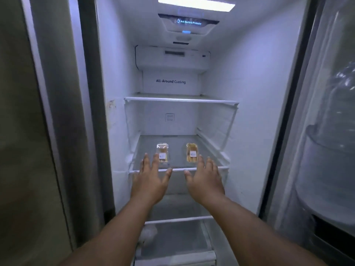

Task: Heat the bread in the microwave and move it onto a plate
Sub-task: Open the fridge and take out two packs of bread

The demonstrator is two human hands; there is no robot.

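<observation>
Fridge door open, interior lit, frame centre. Two small clear-wrapped bread packs lie on the middle glass shelf (178, 169): left bread pack (162, 154) and right bread pack (191, 153), apart from each other, both with a white label on top. Shelves above and below look bare; something pale sits in the lower drawer, too blurred to name.

Left hand (150, 176) and right hand (205, 177) both reach in palm-down, fingers spread wide, holding nothing. Left fingertips sit at the near end of the left pack; contact likely but I cannot confirm it. Right fingertips just beside the right pack's near end.

Step in hand, as judged: taking the bread out. Microwave and plate not in view.

Risks: slick wrapping could slip from a flat-fingered pinch and drop onto the lower shelf; pushing rather than gripping would slide a pack deeper; heating it with wrap and label on would be a mistake.
</observation>
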